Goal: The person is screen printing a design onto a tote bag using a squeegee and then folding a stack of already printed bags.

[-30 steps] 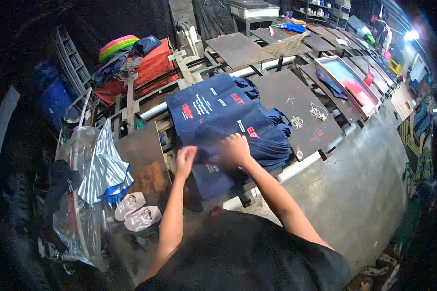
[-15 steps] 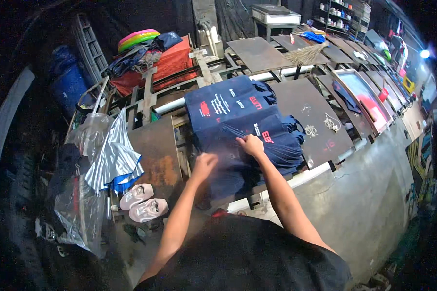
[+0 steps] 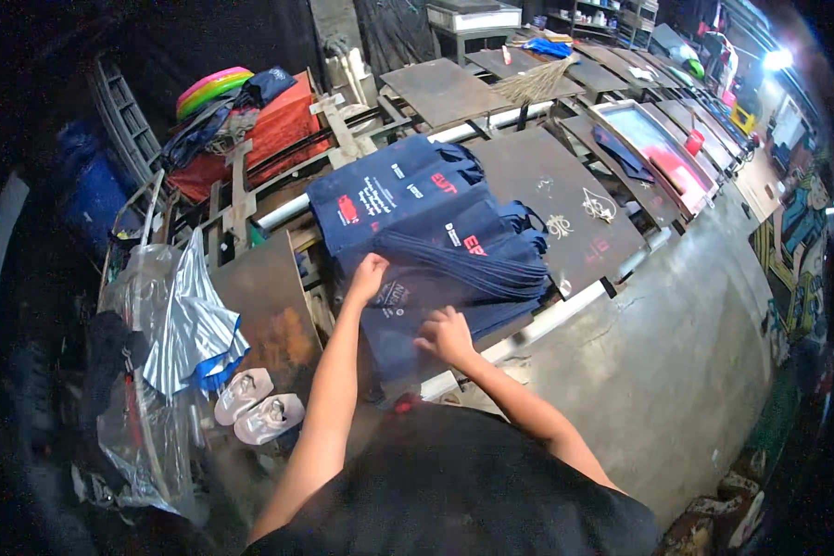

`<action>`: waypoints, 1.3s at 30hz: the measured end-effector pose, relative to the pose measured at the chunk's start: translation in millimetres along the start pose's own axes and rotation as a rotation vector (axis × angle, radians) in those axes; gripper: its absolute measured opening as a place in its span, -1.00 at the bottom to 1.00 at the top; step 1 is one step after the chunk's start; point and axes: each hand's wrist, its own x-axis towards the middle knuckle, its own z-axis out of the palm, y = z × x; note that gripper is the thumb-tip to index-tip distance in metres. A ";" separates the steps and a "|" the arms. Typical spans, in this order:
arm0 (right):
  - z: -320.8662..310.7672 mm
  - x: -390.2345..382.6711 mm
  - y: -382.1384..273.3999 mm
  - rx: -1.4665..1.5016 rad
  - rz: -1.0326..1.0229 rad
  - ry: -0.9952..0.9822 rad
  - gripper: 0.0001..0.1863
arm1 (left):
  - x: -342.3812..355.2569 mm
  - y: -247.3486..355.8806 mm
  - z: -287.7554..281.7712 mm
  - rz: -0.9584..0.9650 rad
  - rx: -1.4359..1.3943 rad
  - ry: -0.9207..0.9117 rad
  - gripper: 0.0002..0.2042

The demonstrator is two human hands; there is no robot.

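Observation:
Two piles of navy fabric bags [image 3: 394, 190] with white and red printing lie on the work surface. On the nearer pile, a fanned stack of edges [image 3: 482, 269] is folded up. My left hand [image 3: 371, 276] is pinched on the left end of that folded stack. My right hand [image 3: 445, 334] is low over the nearest printed bag [image 3: 398, 352], fingers apart and holding nothing; I cannot tell if it touches the cloth.
Metal boards [image 3: 551, 204] surround the bags. A screen frame [image 3: 653, 153] stands at right, a straw broom [image 3: 533, 83] behind. At left are silver sheeting [image 3: 185, 324] and pink slippers [image 3: 269, 417]. A red tarp [image 3: 287, 111] lies farther back. Concrete floor [image 3: 658, 352] shows at right.
My left hand has moved up onto the left end of the folded stack. My right hand has come down and toward me, off the stack, with its fingers now spread.

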 end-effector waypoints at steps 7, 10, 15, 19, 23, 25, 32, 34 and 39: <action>15.2 63.7 5.9 -0.258 -0.060 0.068 -0.76 | -28.6 34.4 -39.2 -0.150 -0.901 0.069 -0.63; 4.2 99.2 19.5 -0.209 0.047 0.148 -0.68 | -73.9 51.5 -57.5 -0.173 -0.930 0.153 -0.66; 6.6 134.1 40.3 -0.118 0.402 -0.091 -0.59 | -158.5 46.0 -65.9 -0.037 -0.248 -0.232 -0.68; 12.1 134.8 41.2 -0.145 0.408 -0.093 -0.57 | -183.1 51.2 -51.6 0.354 0.293 -0.136 -0.68; 12.2 136.0 41.2 -0.127 0.413 -0.083 -0.57 | -172.2 39.2 -47.6 0.249 0.272 -0.045 -0.77; 12.7 132.8 41.4 -0.088 0.440 -0.058 -0.54 | -150.5 46.2 -44.6 0.251 0.274 0.037 -0.81; -21.4 108.6 10.2 0.053 0.165 0.495 -0.64 | -35.0 37.4 -31.3 0.061 -0.068 -0.067 -0.74; -26.8 71.2 -11.7 -0.123 -0.011 0.464 -0.72 | -17.2 28.4 -26.8 -0.142 -0.052 -0.162 -0.75; 9.9 -10.1 -30.7 -0.131 -0.018 0.100 -0.73 | 6.2 21.4 -23.3 -0.324 -0.105 -0.263 -0.75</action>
